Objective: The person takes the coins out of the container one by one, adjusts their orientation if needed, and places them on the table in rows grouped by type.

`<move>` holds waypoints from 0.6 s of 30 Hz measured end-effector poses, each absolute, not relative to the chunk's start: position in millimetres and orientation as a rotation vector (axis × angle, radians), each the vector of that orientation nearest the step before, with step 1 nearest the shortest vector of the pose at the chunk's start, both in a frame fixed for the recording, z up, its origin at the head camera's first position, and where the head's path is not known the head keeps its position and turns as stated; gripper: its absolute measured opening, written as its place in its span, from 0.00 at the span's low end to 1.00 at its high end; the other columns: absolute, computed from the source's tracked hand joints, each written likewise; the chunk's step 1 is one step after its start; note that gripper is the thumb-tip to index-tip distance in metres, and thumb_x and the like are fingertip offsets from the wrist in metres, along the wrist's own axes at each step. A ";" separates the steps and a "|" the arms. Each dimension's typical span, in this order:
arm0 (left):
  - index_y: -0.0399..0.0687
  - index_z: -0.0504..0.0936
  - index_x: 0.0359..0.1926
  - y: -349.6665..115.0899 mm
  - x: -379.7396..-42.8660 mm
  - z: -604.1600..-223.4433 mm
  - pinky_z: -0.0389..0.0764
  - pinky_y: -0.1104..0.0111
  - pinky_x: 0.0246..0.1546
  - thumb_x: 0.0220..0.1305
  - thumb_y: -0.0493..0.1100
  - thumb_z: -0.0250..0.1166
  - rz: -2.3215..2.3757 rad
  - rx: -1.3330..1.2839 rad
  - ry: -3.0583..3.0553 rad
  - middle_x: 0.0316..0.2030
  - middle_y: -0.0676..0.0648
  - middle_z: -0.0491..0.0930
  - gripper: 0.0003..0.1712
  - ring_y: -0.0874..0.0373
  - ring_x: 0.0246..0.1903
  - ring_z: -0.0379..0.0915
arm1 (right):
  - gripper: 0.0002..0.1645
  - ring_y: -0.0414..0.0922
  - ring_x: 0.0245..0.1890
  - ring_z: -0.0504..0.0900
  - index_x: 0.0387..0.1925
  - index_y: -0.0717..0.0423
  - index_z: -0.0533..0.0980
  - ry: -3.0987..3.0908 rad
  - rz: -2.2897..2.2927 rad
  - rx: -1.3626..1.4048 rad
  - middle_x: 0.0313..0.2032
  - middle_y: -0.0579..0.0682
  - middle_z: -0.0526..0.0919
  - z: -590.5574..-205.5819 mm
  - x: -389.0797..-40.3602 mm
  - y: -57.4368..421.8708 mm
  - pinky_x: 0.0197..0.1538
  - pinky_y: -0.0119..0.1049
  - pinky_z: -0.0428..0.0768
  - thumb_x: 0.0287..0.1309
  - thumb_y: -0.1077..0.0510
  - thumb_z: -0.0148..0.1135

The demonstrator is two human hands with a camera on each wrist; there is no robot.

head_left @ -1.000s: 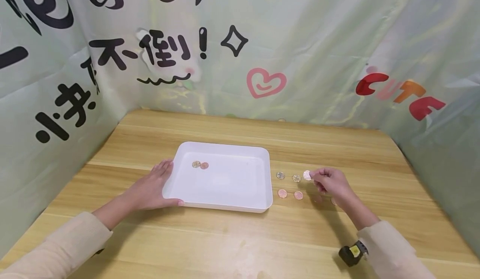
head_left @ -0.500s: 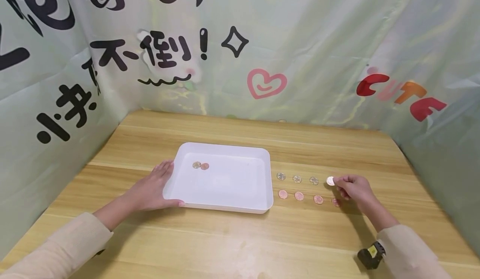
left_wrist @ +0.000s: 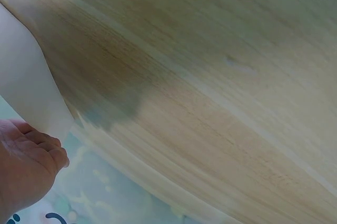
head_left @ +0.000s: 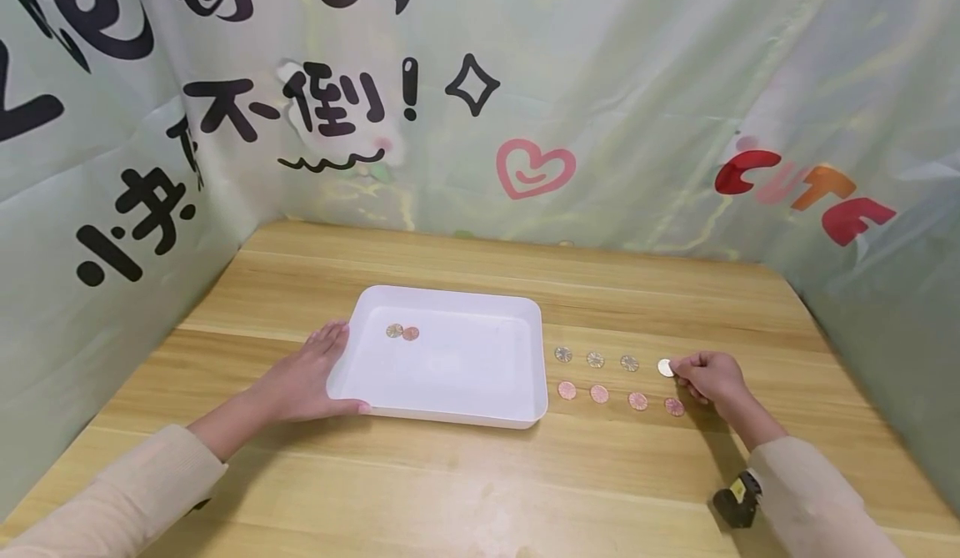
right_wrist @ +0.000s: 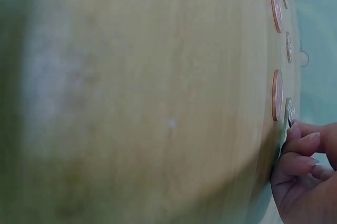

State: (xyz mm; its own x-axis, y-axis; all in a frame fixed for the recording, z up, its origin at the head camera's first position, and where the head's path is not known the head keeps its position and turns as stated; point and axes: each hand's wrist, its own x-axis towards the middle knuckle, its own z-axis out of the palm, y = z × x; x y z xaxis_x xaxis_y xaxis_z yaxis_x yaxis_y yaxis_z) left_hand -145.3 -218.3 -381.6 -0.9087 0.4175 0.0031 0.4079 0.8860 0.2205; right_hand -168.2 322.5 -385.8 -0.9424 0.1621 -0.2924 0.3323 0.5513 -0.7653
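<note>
Two coins [head_left: 394, 331] lie in one white tray [head_left: 465, 370], with four copper coins [head_left: 637, 401] and three silver coins [head_left: 596, 359] to its right. The right hand [head_left: 708, 376] pinches one shiny coin [head_left: 665, 368] by its right edge, tilt hard to judge; the tray runs lengthwise left to right, the spread left hand [head_left: 300, 381] against its left end.

Gives free passage along front strip of worktop [head_left: 450, 491], between sleeves [head_left: 142, 483]; behind white tray [head_left: 457, 374], up to printed curtain [head_left: 637, 108]; above two rows of flat coins [head_left: 599, 394] right of tray, with slim lane between. Meets obstacles: raised tray rim [head_left: 450, 415]; left hand [head_left: 303, 381] against tray's left side; right hand [head_left: 711, 379] with pinched coin [head_left: 664, 368] at outer end of rows; black device [head_left: 737, 501] beside right sleeve.
</note>
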 end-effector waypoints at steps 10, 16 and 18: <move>0.22 0.51 0.66 -219.0 -145.0 -381.5 0.53 0.47 0.68 0.45 0.72 0.62 0.336 0.647 2.998 0.68 0.28 0.50 0.66 0.35 0.68 0.46 | 0.10 0.37 0.15 0.68 0.25 0.65 0.73 2.722 -1.167 0.425 0.15 0.43 0.74 -382.6 -167.5 316.5 0.18 0.29 0.69 0.59 0.63 0.54; 0.22 0.52 0.66 -218.6 -146.0 -382.9 0.54 0.47 0.68 0.45 0.72 0.62 0.330 0.655 3.006 0.68 0.27 0.51 0.66 0.34 0.68 0.46 | 0.11 0.38 0.20 0.70 0.31 0.69 0.73 2.819 -1.152 0.374 0.19 0.45 0.74 -377.3 -166.7 308.7 0.21 0.29 0.71 0.61 0.61 0.54; 0.22 0.52 0.65 -218.5 -146.1 -383.1 0.54 0.47 0.68 0.45 0.72 0.62 0.326 0.656 3.008 0.68 0.27 0.51 0.66 0.34 0.68 0.46 | 0.13 0.37 0.20 0.69 0.32 0.70 0.73 2.864 -1.164 0.333 0.19 0.45 0.73 -374.7 -166.6 302.4 0.21 0.28 0.70 0.62 0.60 0.54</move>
